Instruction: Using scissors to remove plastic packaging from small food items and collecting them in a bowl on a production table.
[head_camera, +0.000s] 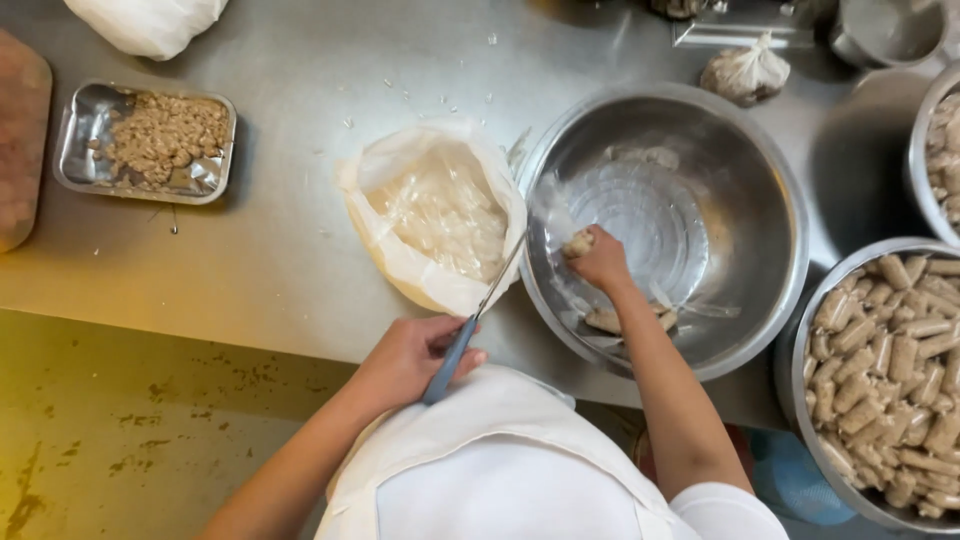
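Three steel bowls (760, 180) stood at the right, one tray (85, 130) far left, one open bag (400, 260) mid-tabletop, one knotted bag (745, 72) far right, one knife (470, 325).

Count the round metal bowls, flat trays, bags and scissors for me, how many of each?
Round metal bowls: 3 (big bowl, sausage bowl, edge bowl)
Flat metal trays: 1 (tray)
Plastic bags: 3 (open bag, tied bag, white bag)
Scissors: 1 (scissors)
Total: 8
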